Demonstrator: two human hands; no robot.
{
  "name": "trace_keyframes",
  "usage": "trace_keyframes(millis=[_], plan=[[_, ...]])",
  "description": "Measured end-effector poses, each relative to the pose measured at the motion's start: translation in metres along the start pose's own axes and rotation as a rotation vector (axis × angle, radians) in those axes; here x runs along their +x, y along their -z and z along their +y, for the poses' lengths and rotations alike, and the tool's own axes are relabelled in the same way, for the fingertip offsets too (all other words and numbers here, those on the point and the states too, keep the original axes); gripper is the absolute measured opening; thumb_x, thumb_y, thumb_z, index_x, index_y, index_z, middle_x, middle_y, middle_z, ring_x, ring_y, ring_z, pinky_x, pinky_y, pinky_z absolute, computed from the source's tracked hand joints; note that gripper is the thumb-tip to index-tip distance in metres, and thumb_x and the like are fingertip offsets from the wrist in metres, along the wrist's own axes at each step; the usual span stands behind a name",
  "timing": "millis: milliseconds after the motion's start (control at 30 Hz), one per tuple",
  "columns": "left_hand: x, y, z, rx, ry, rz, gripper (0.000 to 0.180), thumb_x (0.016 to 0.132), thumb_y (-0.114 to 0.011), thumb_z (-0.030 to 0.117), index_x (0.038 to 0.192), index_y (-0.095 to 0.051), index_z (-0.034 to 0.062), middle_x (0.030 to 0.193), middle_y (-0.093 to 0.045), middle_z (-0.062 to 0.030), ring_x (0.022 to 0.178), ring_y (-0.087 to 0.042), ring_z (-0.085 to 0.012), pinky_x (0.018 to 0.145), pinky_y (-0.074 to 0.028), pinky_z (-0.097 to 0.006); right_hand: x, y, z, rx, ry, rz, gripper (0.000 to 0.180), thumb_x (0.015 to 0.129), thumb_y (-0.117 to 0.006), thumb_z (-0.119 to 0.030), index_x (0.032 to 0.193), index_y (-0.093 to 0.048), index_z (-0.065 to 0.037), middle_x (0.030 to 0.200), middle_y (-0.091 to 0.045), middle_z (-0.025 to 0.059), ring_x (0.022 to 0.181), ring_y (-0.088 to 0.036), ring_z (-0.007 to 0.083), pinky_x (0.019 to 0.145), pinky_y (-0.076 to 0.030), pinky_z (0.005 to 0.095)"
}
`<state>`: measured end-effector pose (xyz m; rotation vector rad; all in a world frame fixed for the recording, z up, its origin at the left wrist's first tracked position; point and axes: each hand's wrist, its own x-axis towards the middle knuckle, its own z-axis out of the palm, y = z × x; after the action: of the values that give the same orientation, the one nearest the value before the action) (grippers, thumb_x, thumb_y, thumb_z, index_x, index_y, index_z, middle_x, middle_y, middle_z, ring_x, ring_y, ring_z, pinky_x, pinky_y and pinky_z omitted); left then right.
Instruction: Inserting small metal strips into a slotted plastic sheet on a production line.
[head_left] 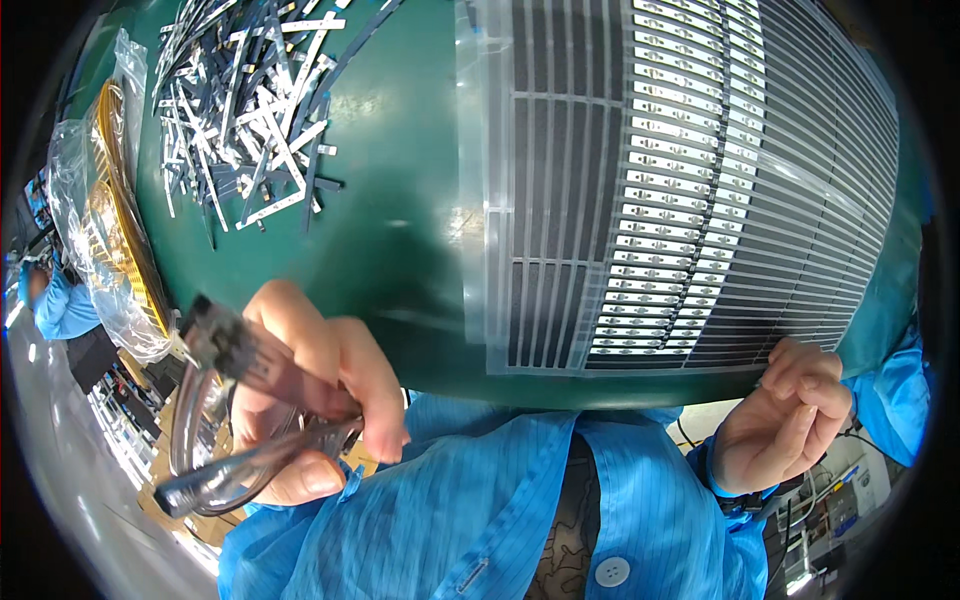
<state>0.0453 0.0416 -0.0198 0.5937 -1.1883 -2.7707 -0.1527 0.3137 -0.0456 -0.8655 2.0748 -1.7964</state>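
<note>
My left hand [320, 370] is raised close to the camera, left of my body, with its fingers closed round a clear grey plastic frame [250, 465]. This frame has a curved loop and a thick bar and resembles a pair of glasses; blur hides its details. My right hand [785, 420] is beside the table's near edge at the right, fingers curled in and nothing visible in them. Just beyond it lies the near right corner of a large sheet [545, 230] with dark strips and columns of white, perforated pieces [665, 200].
A loose pile of black and white strips [260, 110] lies at the far left on the green table [400, 270]. Next to it, at the left edge, is a clear plastic bag [75, 180] with yellow-orange material [120, 220]. Another person's blue sleeve [65, 305] shows at far left.
</note>
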Motion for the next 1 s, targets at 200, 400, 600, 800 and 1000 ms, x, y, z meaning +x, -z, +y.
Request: trace_keyframes(millis=[200, 400, 600, 800, 1000], plan=[[-0.022, -0.021, 0.005, -0.064, 0.064, 0.216, 0.048, 0.076, -0.080, 0.004, 0.097, -0.036, 0.0035, 0.075, -0.062, -0.0209, 0.068, -0.066, -0.0325, 0.066, -0.060, -0.045, -0.003, -0.009, -0.003, -0.020, 0.030, 0.082, 0.018, 0.100, -0.045, -0.020, 0.096, -0.052, -0.004, 0.080, -0.050, 0.0095, 0.067, -0.044, 0.0161, 0.064, -0.037, 0.0331], [-0.025, -0.012, -0.023, 0.072, -0.049, -0.184, 0.046, 0.075, -0.080, 0.001, 0.099, -0.040, 0.0040, 0.083, -0.065, -0.0228, 0.075, -0.068, -0.0294, 0.071, -0.061, -0.040, -0.019, -0.013, -0.010, 0.049, 0.048, 0.001, 0.018, 0.097, -0.052, -0.019, 0.093, -0.054, -0.001, 0.079, -0.054, 0.0117, 0.066, -0.047, 0.0176, 0.060, -0.038, 0.0313], [-0.022, -0.034, -0.026, 0.190, -0.011, -0.294, 0.047, 0.073, -0.080, -0.006, 0.099, -0.043, 0.0071, 0.095, -0.062, -0.0189, 0.083, -0.068, -0.0278, 0.074, -0.059, -0.037, -0.014, -0.033, -0.027, 0.107, -0.112, -0.660, 0.023, 0.068, -0.077, -0.001, 0.089, -0.067, -0.003, 0.081, -0.066, 0.0096, 0.068, -0.063, 0.0258, 0.060, -0.047, 0.0338], [-0.019, -0.058, -0.051, 0.115, -0.238, -0.241, 0.044, 0.073, -0.080, -0.007, 0.094, -0.044, 0.0085, 0.091, -0.060, -0.0143, 0.078, -0.064, -0.0243, 0.071, -0.056, -0.035, -0.030, -0.068, -0.042, 0.088, -0.147, -0.713, 0.028, 0.069, -0.081, -0.012, 0.090, -0.064, -0.004, 0.083, -0.059, 0.0057, 0.067, -0.062, 0.0238, 0.055, -0.049, 0.0336], [-0.011, -0.066, -0.058, 0.092, -0.439, -0.163, 0.054, 0.067, -0.087, -0.003, 0.093, -0.041, 0.0081, 0.092, -0.054, -0.0136, 0.078, -0.063, -0.0233, 0.072, -0.055, -0.035, -0.032, -0.076, -0.048, 0.032, -0.035, -0.588, 0.029, 0.068, -0.081, -0.011, 0.091, -0.065, -0.005, 0.086, -0.057, 0.0062, 0.066, -0.061, 0.0236, 0.055, -0.051, 0.0326]])
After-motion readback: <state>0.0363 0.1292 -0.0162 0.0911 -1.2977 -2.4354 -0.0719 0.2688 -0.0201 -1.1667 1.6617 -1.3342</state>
